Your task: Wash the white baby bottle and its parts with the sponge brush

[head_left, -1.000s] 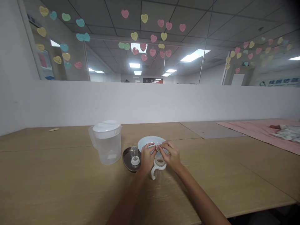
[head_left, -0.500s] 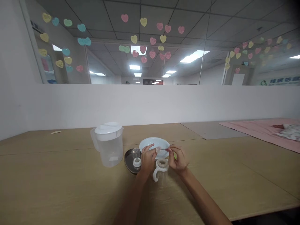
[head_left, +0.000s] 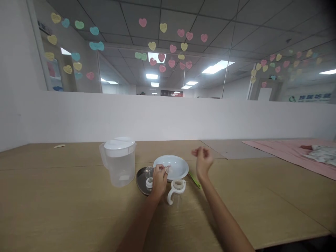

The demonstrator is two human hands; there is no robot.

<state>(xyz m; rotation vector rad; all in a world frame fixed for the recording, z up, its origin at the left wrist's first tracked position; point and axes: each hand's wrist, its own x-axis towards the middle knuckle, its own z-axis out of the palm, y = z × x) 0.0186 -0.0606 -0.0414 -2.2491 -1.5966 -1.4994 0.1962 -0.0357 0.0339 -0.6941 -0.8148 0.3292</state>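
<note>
My left hand [head_left: 159, 180] pinches a small, translucent round piece [head_left: 167, 169], which looks like a baby bottle nipple, over the near rim of a white basin [head_left: 184, 170]. A thin reddish line shows beside the piece, too small to make out. My right hand [head_left: 204, 161] is raised to the right of the basin, its fingers bent and smeared by motion; whether it holds anything is unclear. Below my hands stands an open clear baby bottle [head_left: 177, 200] with a white handle ring [head_left: 172, 192]. A white collar [head_left: 149, 182] and a clear dome cap [head_left: 149, 171] are on a dark tray [head_left: 141, 185].
A lidded clear pitcher [head_left: 122, 168] stands left of the tray. A green handle [head_left: 195, 180] lies right of the basin. Farther right, a pink cloth [head_left: 283, 150] bears a patterned bundle [head_left: 324, 154]. A small flat piece [head_left: 60, 146] lies far left.
My right hand has moved up and away from the piece in my left hand, where it had held a thin stick. The green handle now shows more fully. The view has shifted slightly.
</note>
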